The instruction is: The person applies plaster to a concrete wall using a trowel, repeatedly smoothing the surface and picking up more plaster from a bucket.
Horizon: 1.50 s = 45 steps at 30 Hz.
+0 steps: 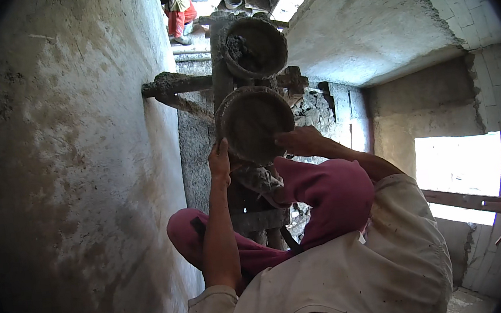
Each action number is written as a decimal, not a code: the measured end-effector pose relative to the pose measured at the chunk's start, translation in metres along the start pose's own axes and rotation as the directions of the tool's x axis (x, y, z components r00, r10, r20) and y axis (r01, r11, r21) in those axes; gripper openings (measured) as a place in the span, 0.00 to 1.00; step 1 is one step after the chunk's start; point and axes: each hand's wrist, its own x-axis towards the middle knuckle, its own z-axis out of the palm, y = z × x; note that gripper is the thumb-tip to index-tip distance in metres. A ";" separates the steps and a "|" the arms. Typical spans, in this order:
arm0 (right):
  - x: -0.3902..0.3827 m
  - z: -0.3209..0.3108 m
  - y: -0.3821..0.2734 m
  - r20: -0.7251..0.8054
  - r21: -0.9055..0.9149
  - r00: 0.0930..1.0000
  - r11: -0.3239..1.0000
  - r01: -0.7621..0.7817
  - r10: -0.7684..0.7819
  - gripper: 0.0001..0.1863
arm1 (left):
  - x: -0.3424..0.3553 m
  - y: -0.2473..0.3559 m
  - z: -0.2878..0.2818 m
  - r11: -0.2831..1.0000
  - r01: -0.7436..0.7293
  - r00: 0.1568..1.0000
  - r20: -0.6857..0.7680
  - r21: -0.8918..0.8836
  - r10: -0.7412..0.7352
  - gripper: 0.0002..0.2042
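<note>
A round, mortar-caked bucket (251, 91) with wet-looking grey mix inside sits on a rough wooden scaffold plank (218, 68), seen from above. My left hand (220, 162) is closed on its near left rim. On the lower right side, my right hand (299, 141) grips the rim, fingertips just over the inner edge. Just beyond, close against it, stands a second crusted bucket (281, 40) with grey material and a darker lump inside. My bent knees in dark pink trousers (334, 193) are close below the bucket.
A rough plastered wall (96, 142) rises close on my left. Wooden crosspieces (185, 84) support the plank, with the floor well below. Far ahead stands a person in red trousers (178, 22), near a small pail (233, 0). A bright window opening (459, 165) lies to the right.
</note>
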 end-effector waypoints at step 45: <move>0.169 -0.093 0.174 -0.561 -0.079 0.821 0.981 -0.177 0.103 0.26 | 0.035 -0.024 -0.006 0.994 -0.110 0.985 0.136 0.025 0.106 0.23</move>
